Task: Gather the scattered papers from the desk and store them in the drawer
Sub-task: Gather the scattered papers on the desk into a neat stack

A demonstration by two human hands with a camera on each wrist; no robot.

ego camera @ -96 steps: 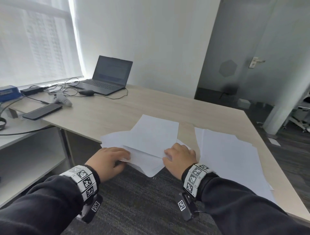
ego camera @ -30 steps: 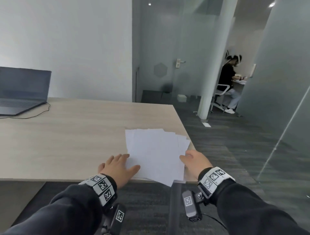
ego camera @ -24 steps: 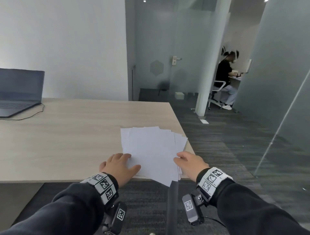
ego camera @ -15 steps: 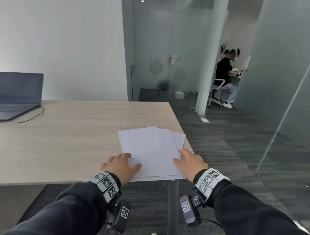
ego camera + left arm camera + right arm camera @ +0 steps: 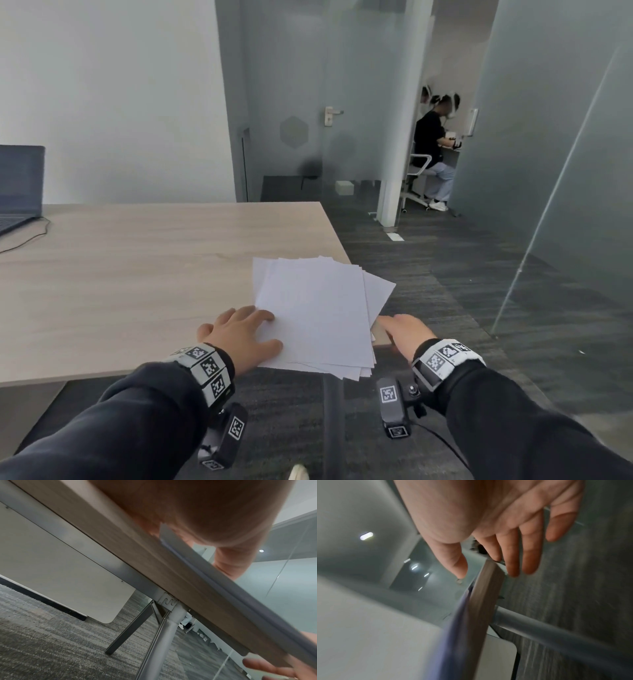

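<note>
A loose stack of white papers (image 5: 315,308) lies at the near right corner of the wooden desk (image 5: 137,291), overhanging its front and right edges. My left hand (image 5: 246,329) rests on the stack's left edge, fingers relaxed, thumb on the top sheet. My right hand (image 5: 400,329) sits at the stack's right side by the desk corner, fingers straight. In the left wrist view my left hand (image 5: 214,513) lies over the desk edge. The right wrist view shows my right hand (image 5: 505,527) with fingers spread, holding nothing, beside the papers (image 5: 368,628). No drawer is in view.
A laptop (image 5: 17,185) with a cable sits at the desk's far left. A metal desk leg (image 5: 163,635) stands under the near corner. Frosted glass partitions (image 5: 548,137) line the right side over grey carpet. A person (image 5: 431,144) sits in a far room.
The sheets have drawn into a tighter stack that now leans slightly right. My right hand has slid off the stack's lower right corner to its side. My left hand stays put.
</note>
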